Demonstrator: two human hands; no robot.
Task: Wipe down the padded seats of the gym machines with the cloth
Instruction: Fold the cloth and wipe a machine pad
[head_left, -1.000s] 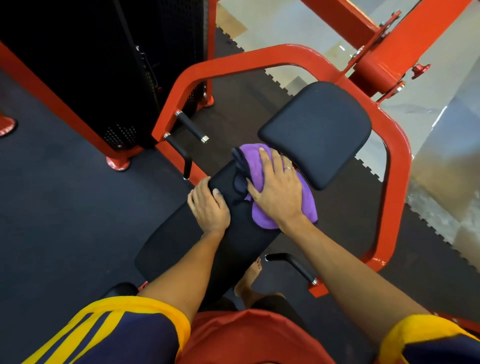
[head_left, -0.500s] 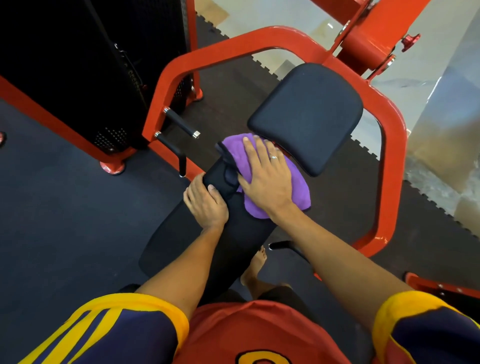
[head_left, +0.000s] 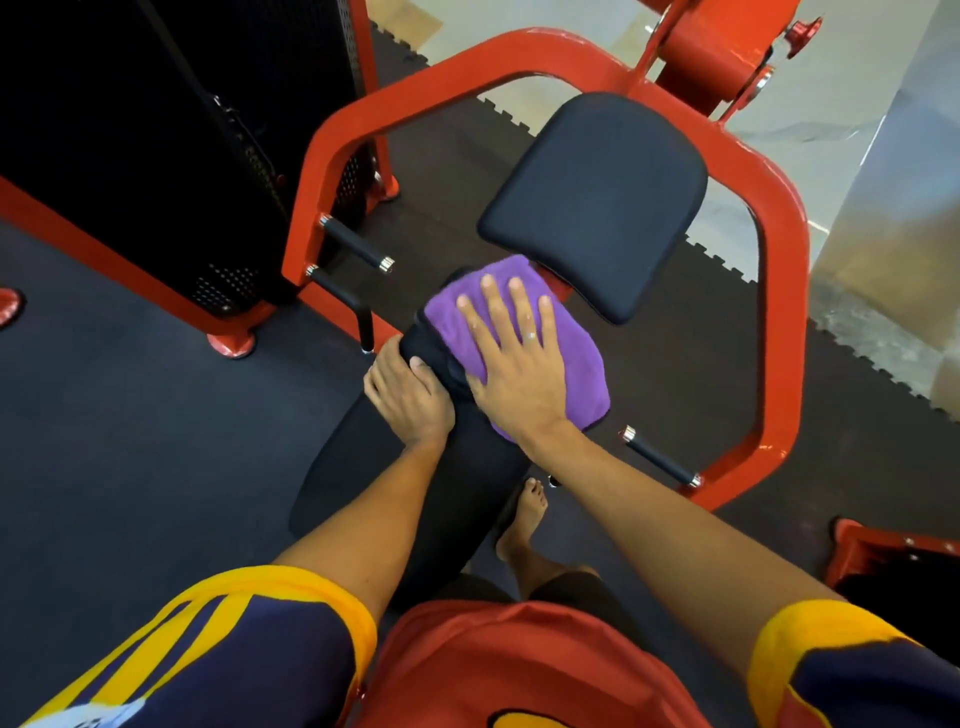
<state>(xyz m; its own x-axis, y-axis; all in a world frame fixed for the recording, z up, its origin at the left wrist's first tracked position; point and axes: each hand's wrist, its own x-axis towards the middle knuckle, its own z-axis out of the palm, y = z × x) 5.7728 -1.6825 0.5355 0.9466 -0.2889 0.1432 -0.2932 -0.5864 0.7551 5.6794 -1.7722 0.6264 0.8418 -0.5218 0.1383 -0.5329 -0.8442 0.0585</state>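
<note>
pressed the right hand (head_left: 511, 374) flat on the purple cloth (head_left: 582, 364), fingers straight and spread, nothing pinched. had the cloth lying under that palm, on the upper end of the long black pad (head_left: 395, 493), spilling out past the hand's little-finger side. gripped the pad's edge with the left hand (head_left: 408, 397), just beside the right thumb, thumb on top, fingers curled over the side. saw the wide black seat pad (head_left: 597, 202) just beyond the right fingertips, inside the red frame (head_left: 779, 291).
</note>
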